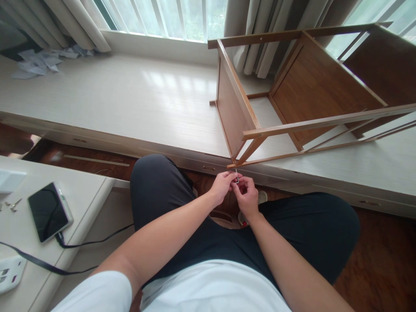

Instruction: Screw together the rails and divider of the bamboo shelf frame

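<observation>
Left hand: the left hand [222,185] is closed, its fingertips pinch a small metal key [237,177].
Right hand: the right hand [247,197] also closes its fingers on the same key, touching the left hand.
Key: it is between both hands, above the knees, just below the corner of the wooden frame [247,143].
Frame: it lies on its side on the white window bench [130,95].
Side table: a phone [48,211] with a cable.

Home bedroom: curtains [81,19], window ledge [130,95]
</observation>
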A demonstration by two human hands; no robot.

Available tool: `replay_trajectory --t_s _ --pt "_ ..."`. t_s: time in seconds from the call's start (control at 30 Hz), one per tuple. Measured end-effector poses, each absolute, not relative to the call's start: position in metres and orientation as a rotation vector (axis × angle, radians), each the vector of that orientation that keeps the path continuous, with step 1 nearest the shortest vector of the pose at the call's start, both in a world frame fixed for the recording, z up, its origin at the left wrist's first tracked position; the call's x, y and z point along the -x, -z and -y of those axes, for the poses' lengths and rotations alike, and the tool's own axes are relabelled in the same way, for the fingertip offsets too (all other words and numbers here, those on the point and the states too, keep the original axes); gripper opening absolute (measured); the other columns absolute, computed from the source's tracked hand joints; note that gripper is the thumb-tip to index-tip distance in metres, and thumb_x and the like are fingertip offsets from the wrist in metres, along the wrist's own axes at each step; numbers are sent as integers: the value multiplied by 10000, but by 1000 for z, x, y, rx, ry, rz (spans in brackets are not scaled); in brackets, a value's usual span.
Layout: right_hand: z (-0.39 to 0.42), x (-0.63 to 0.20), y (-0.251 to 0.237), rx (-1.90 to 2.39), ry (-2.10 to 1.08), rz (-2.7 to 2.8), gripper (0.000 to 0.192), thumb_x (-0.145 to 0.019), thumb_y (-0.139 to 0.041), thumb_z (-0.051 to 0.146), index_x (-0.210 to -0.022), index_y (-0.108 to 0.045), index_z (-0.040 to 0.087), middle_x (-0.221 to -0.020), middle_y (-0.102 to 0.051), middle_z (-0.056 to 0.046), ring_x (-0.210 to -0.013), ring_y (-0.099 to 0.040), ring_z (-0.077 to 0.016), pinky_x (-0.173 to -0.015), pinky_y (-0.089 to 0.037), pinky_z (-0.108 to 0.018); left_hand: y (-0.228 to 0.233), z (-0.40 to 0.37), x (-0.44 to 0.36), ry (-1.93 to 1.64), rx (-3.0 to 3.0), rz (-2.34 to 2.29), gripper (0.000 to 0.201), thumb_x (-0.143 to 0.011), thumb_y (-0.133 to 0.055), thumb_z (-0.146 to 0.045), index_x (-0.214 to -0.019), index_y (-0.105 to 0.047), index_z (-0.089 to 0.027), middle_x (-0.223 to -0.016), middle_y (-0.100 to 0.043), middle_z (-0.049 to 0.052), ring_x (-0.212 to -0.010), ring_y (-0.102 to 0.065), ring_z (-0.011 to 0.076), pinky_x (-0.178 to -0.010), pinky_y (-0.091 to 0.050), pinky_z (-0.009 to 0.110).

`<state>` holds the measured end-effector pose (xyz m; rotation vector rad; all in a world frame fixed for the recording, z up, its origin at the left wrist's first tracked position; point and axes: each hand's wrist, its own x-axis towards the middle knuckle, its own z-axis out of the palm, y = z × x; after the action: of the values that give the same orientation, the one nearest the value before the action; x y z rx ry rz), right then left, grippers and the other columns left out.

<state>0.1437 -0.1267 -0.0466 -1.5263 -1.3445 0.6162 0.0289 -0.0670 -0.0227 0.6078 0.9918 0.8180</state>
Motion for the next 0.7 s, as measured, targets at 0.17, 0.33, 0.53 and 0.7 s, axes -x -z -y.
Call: replay_trajectory --t_s 0.17,0.33,0.53,0.7 --pt "127 -144 48 1508 -648 1321 263 -938 -676 434 -1055 -606 209 -835 -705 -28 -695 -658 -190 -638 -516 -305 23 67 -29 -822 -608 -986 329 -724 -788 -415 -878 -748 -127 -767 -586 24 -620 -493 87 -518 -315 187" --pt "127 -145 50 1478 -693 1297 266 -965 -640 450 -1079 -621 211 -902 -721 -45 -759 -683 -204 -684 -550 -324 23 67 -29 -827 -619 -975 329 -733 -783 -414 -887 -748 -125 -749 -591 28 -603 -473 83 -508 -298 191" --pt "127 -147 54 1441 -759 1250 271 -995 -589 471 -1086 -631 219 -914 -709 -39 -777 -680 -203 -720 -554 -334 23 67 -29 -831 -642 -970 308 -763 -769 -411 -881 -742 -128 -686 -558 13 -584 -470 85 -507 -298 198" --pt "127 -147 56 1424 -814 1198 284 -1030 -521 478 -1077 -633 222 -787 -649 1 -652 -595 -172 -634 -489 -301 22 67 -28 -826 -652 -979 324 -761 -779 -425 -882 -736 -127 -685 -552 8 -574 -480 84 -509 -301 204"
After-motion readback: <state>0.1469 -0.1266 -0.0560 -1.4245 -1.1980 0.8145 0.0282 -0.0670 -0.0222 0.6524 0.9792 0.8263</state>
